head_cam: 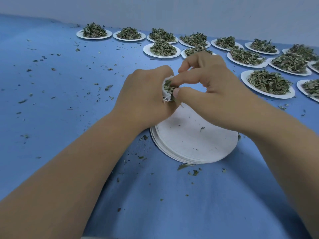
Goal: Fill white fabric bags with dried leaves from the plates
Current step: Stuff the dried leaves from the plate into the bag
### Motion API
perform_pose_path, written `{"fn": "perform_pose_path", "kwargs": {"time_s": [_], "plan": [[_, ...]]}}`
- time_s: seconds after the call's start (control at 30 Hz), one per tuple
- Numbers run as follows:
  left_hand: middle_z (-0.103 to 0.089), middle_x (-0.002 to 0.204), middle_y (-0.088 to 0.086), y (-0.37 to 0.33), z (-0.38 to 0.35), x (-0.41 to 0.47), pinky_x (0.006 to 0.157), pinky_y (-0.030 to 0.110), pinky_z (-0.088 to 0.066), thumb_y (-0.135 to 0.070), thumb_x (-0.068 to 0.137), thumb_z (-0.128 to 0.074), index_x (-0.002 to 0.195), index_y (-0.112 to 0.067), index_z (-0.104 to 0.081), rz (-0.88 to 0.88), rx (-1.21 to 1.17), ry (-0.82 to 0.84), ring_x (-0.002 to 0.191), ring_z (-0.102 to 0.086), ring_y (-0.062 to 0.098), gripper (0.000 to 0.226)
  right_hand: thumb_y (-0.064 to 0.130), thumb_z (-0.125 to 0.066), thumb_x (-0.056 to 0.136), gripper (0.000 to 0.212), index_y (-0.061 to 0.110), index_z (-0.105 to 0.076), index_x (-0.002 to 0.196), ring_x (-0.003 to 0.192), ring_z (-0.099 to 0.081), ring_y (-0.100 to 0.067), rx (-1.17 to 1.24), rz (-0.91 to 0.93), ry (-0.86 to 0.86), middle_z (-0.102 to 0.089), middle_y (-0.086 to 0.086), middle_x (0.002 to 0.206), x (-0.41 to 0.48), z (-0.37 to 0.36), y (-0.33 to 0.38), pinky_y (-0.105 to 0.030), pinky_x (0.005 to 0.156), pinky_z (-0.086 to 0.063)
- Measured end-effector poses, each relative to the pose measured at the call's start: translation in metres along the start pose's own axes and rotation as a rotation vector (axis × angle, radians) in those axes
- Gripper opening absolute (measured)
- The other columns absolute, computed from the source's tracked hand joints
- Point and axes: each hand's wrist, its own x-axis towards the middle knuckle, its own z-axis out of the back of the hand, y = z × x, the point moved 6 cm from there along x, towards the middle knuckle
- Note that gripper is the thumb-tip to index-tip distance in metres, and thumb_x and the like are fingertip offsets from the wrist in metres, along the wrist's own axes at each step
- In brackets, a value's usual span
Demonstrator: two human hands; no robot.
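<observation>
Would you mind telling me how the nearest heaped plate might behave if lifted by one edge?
Probably light: the plate looks thin and shallow, so it may flex. Its loose leaf heap stands above the rim, so tilting would likely spill leaves, like those scattered on the blue cloth.

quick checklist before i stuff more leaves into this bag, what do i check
1. Bag held firm: ok, the left hand grips the white bag.
2. Mouth open: ok, leaves show in it.
3. Right hand placed: ok, its finger and thumb pinch the leaves at the mouth.
4. Room left inside: cannot tell, the left hand hides the bag's body.
5. Spill catch: ok, the bag is over the far edge of the stack of empty plates.
6. Cloth clean: not ok, crumbs are scattered on the blue cloth.
</observation>
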Motion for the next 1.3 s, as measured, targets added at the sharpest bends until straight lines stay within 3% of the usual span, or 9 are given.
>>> {"fn": "perform_pose_path", "kwargs": {"time_s": [0.17,0.33,0.5,0.6,0.9,1.0,1.1,1.17,1.3], "plan": [[-0.048,0.055,-0.007,-0.003,-0.003,-0.003,0.05,0.034,-0.037,-0.033,0.08,-0.059,0.078,-0.021,-0.053,-0.02,-0.033,-0.007,0.054,-0.049,0.022,0.014,0.034,-0.059,0.092,0.014,0.042,-0.07,0.087,0.143,-0.018,0.005,-0.011,-0.027,0.167,-0.033,0.026,0.149,-0.002,-0.011,-0.004,0.001,0.085,-0.028],[-0.054,0.059,-0.01,0.007,0.002,-0.002,0.054,0.029,-0.04,-0.04,0.076,-0.061,0.079,-0.028,-0.054,0.089,-0.086,-0.039,0.057,-0.052,0.014,0.014,0.033,-0.061,0.09,0.018,0.044,-0.074,0.094,0.131,-0.045,0.01,0.089,0.035,-0.084,-0.054,0.024,0.141,-0.007,0.015,0.0,-0.02,0.104,-0.04],[-0.053,0.057,-0.012,0.007,0.0,-0.002,0.054,0.029,-0.04,-0.032,0.071,-0.061,0.079,-0.024,-0.061,0.103,-0.136,0.009,0.056,-0.051,0.013,0.012,0.04,-0.058,0.096,0.017,0.043,-0.075,0.098,0.148,-0.016,0.009,-0.053,0.064,0.105,-0.036,0.018,0.16,-0.008,-0.003,0.004,0.006,0.097,-0.015],[-0.057,0.057,-0.007,0.004,0.002,-0.002,0.055,0.032,-0.042,-0.028,0.069,-0.06,0.076,-0.023,-0.059,0.098,-0.151,0.02,0.056,-0.053,0.017,0.008,0.044,-0.055,0.095,0.022,0.028,-0.069,0.09,0.152,-0.006,0.007,-0.085,0.054,0.191,-0.025,0.013,0.166,-0.004,-0.012,0.004,-0.003,0.101,-0.011],[-0.045,0.056,-0.016,-0.005,0.0,-0.004,0.054,0.016,-0.03,-0.014,0.075,-0.066,0.069,-0.039,-0.04,0.039,-0.225,0.068,0.054,-0.045,0.004,0.037,0.028,-0.057,0.097,0.024,0.015,-0.056,0.077,0.147,-0.013,0.011,-0.046,0.038,0.365,-0.046,0.01,0.148,-0.004,-0.019,0.005,0.003,0.097,-0.015],[-0.055,0.062,-0.01,-0.003,0.003,-0.005,0.056,0.029,-0.041,-0.016,0.074,-0.065,0.077,-0.022,-0.054,0.04,-0.236,0.029,0.06,-0.051,0.015,0.013,0.026,-0.057,0.095,0.019,0.023,-0.062,0.077,0.147,-0.002,0.017,-0.001,0.057,0.302,-0.041,0.025,0.148,-0.001,-0.017,0.005,-0.003,0.099,-0.022],[-0.061,0.07,-0.011,-0.003,0.006,-0.005,0.059,0.024,-0.043,-0.02,0.078,-0.069,0.091,-0.015,-0.063,0.05,-0.245,-0.018,0.067,-0.055,0.013,0.015,0.02,-0.056,0.091,0.025,0.031,-0.078,0.097,0.137,-0.037,0.016,0.093,0.058,0.129,-0.048,0.034,0.139,0.001,-0.006,0.001,-0.002,0.085,-0.04],[-0.063,0.077,-0.014,-0.001,0.006,-0.004,0.062,0.017,-0.044,-0.023,0.08,-0.073,0.097,-0.018,-0.063,0.092,-0.29,-0.013,0.074,-0.059,0.007,0.021,0.015,-0.059,0.092,0.028,0.032,-0.08,0.101,0.103,-0.068,-0.007,0.128,0.005,0.061,-0.063,0.027,0.131,0.004,0.0,-0.006,-0.02,0.071,-0.052],[-0.065,0.092,-0.017,0.001,0.005,-0.004,0.071,0.013,-0.048,-0.032,0.079,-0.079,0.108,-0.021,-0.06,0.168,-0.383,0.016,0.087,-0.062,0.0,0.036,0.011,-0.068,0.09,0.023,0.029,-0.081,0.094,0.072,-0.071,-0.017,0.139,-0.083,-0.065,-0.079,0.01,0.09,0.014,0.009,-0.017,-0.022,0.059,-0.051]]}}
